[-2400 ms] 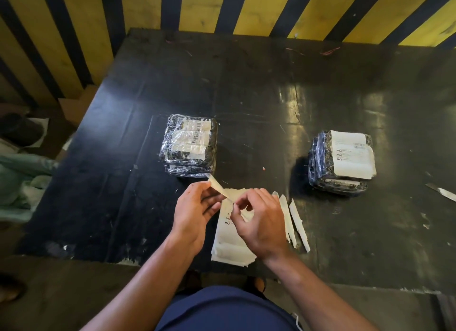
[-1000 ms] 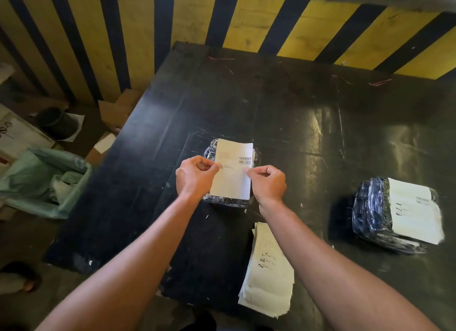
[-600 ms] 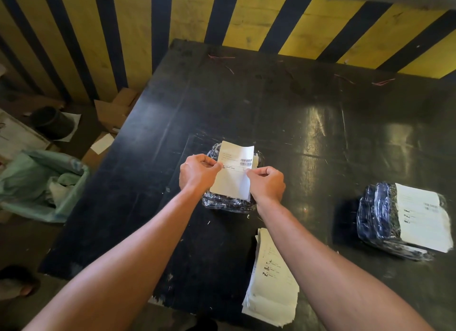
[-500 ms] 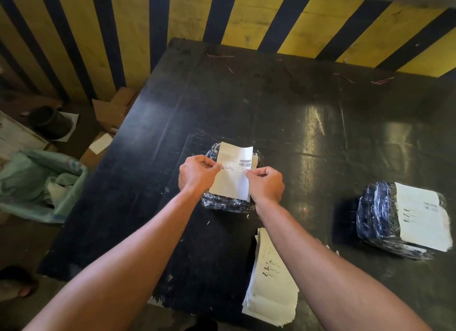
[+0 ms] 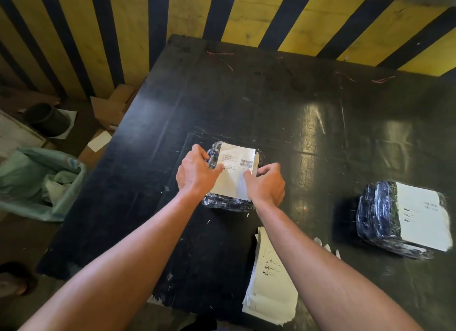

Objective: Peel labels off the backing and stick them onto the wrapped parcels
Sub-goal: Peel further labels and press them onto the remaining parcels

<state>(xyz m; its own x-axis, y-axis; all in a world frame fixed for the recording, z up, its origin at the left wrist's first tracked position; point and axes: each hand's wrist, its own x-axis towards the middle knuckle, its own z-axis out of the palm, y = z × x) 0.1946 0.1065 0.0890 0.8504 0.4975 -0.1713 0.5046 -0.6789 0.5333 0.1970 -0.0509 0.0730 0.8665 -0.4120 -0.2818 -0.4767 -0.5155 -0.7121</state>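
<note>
A parcel wrapped in shiny dark plastic [image 5: 229,202] lies in the middle of the black table [image 5: 246,96]. A white label [image 5: 235,169] with a barcode lies flat on top of it. My left hand [image 5: 196,174] rests on the label's left edge, thumb on the paper, fingers spread over the parcel's side. My right hand [image 5: 266,183] presses the label's right edge with its fingertips. A stack of label sheets [image 5: 271,283] lies near the table's front edge, between my forearms. A second wrapped parcel [image 5: 380,219], with a white label on it, sits at the right.
Torn backing strips [image 5: 325,246] lie beside the stack. Left of the table are a green-lined bin [image 5: 42,182], cardboard pieces [image 5: 111,108] and a dark pot [image 5: 47,118] on the floor. A yellow and black striped wall [image 5: 246,9] stands behind.
Both hands carried the peeled label from the stack to the middle parcel. In the last half second they lowered it flat onto the parcel and their fingers spread out over it.
</note>
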